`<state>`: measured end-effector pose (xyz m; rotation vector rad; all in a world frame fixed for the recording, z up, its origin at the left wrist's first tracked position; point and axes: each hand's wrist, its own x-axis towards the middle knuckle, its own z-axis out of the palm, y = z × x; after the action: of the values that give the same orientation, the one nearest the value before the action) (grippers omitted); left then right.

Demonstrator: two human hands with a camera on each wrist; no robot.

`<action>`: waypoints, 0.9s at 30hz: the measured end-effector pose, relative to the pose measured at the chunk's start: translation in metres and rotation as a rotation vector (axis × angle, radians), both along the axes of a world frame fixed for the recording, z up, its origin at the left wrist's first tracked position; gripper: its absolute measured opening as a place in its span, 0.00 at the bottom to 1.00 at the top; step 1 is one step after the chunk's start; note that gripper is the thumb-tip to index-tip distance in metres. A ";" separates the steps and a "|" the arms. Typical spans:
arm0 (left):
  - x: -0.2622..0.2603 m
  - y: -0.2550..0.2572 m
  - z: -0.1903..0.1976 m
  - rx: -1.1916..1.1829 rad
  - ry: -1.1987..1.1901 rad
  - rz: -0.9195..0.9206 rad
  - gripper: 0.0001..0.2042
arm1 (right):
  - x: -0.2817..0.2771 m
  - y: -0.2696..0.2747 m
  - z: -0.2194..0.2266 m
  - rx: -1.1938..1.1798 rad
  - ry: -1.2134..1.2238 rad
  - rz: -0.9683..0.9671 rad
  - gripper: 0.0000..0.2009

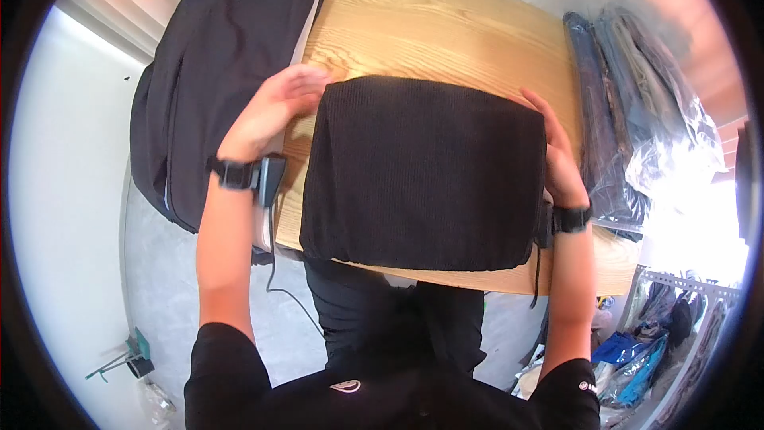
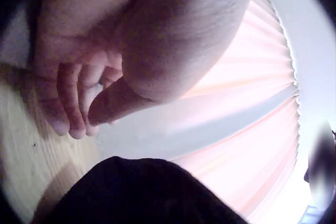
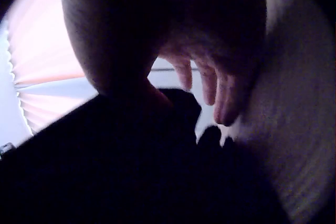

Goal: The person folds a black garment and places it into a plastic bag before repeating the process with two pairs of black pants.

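A folded black ribbed garment (image 1: 426,175) lies as a thick, roughly rectangular bundle at the table's front edge. My left hand (image 1: 282,107) is by its far left corner, fingers loosely bent and holding nothing. In the left wrist view, the left thumb (image 2: 121,100) hangs above the dark fabric (image 2: 142,192), with a gap between them. Along the bundle's right side is my right hand (image 1: 561,159), its fingers extended and partly hidden by the fabric. The right wrist view has those fingers (image 3: 212,85) pointing down beyond the edge, with the thumb right at the dark fabric (image 3: 105,161).
The wooden table (image 1: 446,24) stretches away behind the bundle. A large pile of black fabric (image 1: 223,72) lies on the left. Clothes in clear plastic bags (image 1: 637,103) are stacked at the right edge. A cable (image 1: 274,271) hangs from the left wrist camera.
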<state>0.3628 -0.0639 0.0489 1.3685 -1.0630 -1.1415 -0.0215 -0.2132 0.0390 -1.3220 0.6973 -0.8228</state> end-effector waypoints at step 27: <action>-0.045 0.031 0.019 0.061 0.103 0.246 0.11 | -0.010 -0.007 0.010 0.347 0.029 -0.083 0.06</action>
<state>0.3176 -0.0333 0.0680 1.4290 -0.7678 -1.0562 -0.0312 -0.2204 0.0494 -0.9991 0.8797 -0.7112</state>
